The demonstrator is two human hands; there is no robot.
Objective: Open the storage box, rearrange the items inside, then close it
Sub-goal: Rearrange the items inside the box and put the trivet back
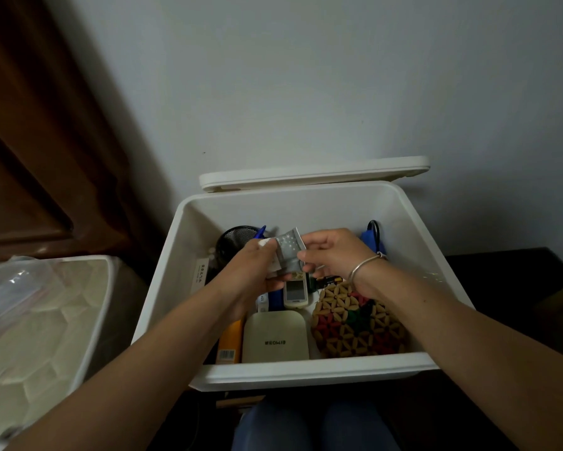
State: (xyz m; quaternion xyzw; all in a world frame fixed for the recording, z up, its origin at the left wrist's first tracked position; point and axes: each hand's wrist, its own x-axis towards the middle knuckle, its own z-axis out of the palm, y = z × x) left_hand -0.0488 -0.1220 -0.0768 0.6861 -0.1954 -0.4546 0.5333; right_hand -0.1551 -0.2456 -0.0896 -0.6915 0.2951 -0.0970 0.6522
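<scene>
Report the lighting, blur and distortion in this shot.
Head view: dim, soft light, corners darkened; wide-angle bend bows the storage box rim; the silver packet held by left hand and right hand looks slightly soft; mild sheen on the plastic bag.

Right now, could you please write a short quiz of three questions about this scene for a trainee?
1. True or false: the lid covers the storage box.
2. What do the left hand and right hand hold together? A. grey packet B. remote control C. orange tube
3. Fill in: the beaded mat lies to the ___ of the white case.
Key: 1 false; 2 A; 3 right.
</scene>
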